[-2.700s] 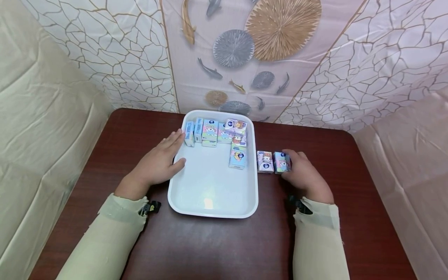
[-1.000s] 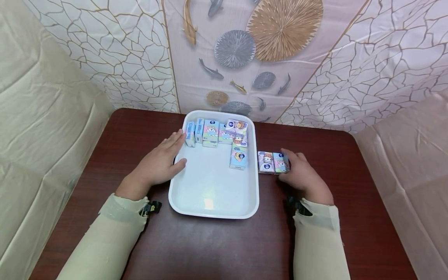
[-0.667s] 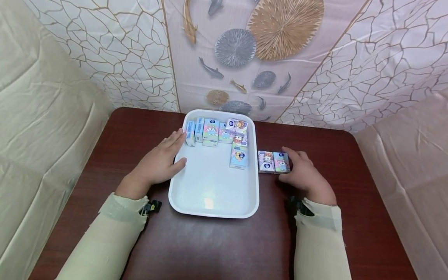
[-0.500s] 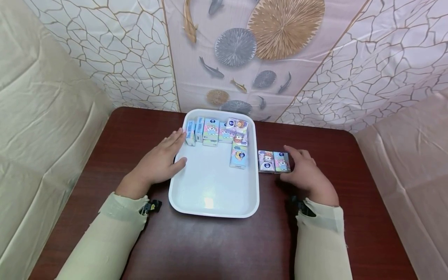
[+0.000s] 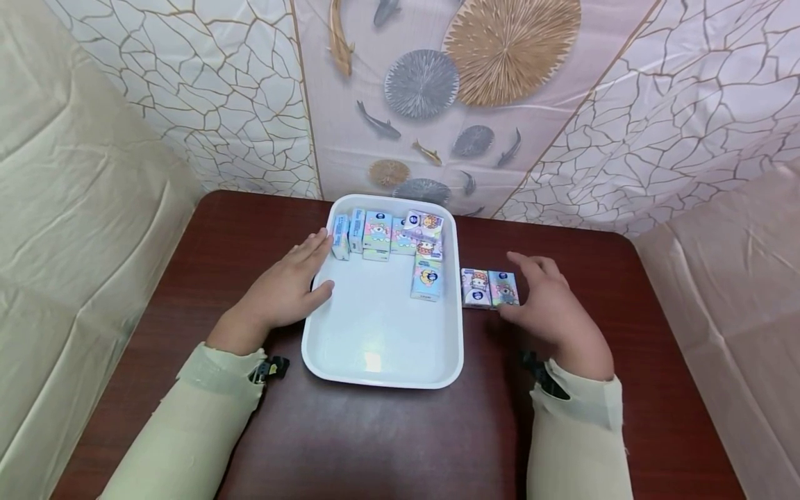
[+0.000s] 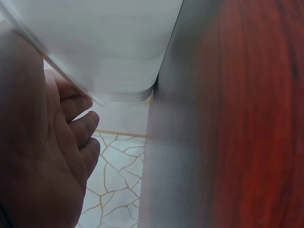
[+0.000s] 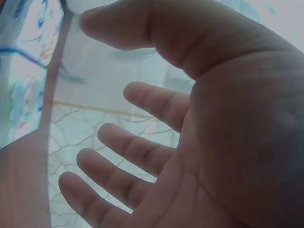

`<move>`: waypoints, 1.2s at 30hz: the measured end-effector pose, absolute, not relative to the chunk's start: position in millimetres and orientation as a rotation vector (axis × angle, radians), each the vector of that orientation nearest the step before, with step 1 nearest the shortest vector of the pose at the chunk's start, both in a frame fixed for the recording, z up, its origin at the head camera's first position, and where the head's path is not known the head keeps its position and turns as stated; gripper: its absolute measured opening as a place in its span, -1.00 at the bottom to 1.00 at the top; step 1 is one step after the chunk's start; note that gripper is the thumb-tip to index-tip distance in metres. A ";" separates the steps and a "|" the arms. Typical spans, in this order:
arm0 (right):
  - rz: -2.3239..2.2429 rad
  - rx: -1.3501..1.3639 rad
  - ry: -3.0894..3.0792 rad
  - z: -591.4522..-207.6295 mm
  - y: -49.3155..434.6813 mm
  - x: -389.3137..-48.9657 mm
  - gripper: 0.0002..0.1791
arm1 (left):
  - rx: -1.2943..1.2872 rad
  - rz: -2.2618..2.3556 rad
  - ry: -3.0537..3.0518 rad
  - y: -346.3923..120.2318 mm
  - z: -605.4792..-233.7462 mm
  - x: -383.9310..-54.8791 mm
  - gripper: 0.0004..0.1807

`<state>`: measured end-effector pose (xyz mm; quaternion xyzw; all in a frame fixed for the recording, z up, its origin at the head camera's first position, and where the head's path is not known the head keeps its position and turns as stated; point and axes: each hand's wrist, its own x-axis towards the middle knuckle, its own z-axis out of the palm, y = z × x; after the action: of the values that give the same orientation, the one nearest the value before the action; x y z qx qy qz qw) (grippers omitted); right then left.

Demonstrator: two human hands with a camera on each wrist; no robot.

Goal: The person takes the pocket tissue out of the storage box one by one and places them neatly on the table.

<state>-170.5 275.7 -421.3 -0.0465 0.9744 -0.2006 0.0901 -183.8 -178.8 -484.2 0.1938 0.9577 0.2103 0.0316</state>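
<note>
A white tray (image 5: pixel 381 333) stands on the dark red table, seen from above in the head view. My left hand (image 5: pixel 275 292) rests at its left rim, fingers extended; in the left wrist view the fingers (image 6: pixel 80 126) lie along the tray's outer wall (image 6: pixel 109 52). To the right of the tray, a purple tissue pack (image 5: pixel 476 288) and a blue tissue pack (image 5: pixel 503 287) lie flat side by side, touching. My right hand (image 5: pixel 550 305) hovers just right of the blue pack. Its fingers (image 7: pixel 137 147) are spread in the right wrist view, holding nothing.
Inside the tray, several tissue packs line the back: blue ones at the left (image 5: pixel 340 236) and middle (image 5: pixel 378 231), a purple one (image 5: pixel 423 226) on top at the right corner. Another blue pack (image 5: pixel 426 279) lies along the right wall. Patterned cloth (image 5: pixel 250 104) hangs behind the table.
The blue pack slid left against the purple pack under my right hand. That hand has since let go, spread its fingers and drawn slightly right. My left hand stays put.
</note>
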 end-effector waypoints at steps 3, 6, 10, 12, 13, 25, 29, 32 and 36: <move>-0.614 -0.172 2.922 -414.0 270.1 -165.2 0.05 | 0.596 0.643 2.948 -178.8 -484.4 -184.0 -0.09; -0.632 -0.221 2.954 -408.3 263.5 -161.2 0.01 | 0.598 0.640 2.951 -179.3 -484.5 -184.2 -0.09; -0.674 -0.279 2.972 -403.9 252.8 -157.5 -0.04 | 0.600 0.646 2.951 -179.4 -484.0 -183.9 -0.09; -0.691 -0.303 2.965 -403.0 247.1 -156.6 -0.06 | 0.600 0.650 2.949 -179.3 -483.8 -183.6 -0.09; -0.697 -0.316 2.959 -403.2 244.4 -156.6 -0.07 | 0.601 0.652 2.948 -179.3 -483.9 -183.9 -0.09; -0.709 -0.459 2.914 -410.5 218.2 -162.3 -0.16 | 0.633 0.671 2.949 -179.3 -486.8 -185.2 -0.10; -0.694 -0.449 2.896 -410.3 210.5 -164.7 -0.13 | 0.636 0.671 2.944 -179.5 -486.7 -185.1 -0.10; -0.669 -0.451 2.888 -409.6 205.4 -166.3 -0.10 | 0.631 0.672 2.947 -179.8 -486.6 -185.2 -0.10; -0.649 -0.463 2.870 -408.2 199.7 -168.2 -0.08 | 0.624 0.671 2.951 -180.2 -486.3 -185.6 -0.10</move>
<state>-168.2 199.7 -408.2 -0.1550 0.9603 -0.2173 0.0812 -185.6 -180.2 -486.3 0.2020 0.9547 0.2171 0.0255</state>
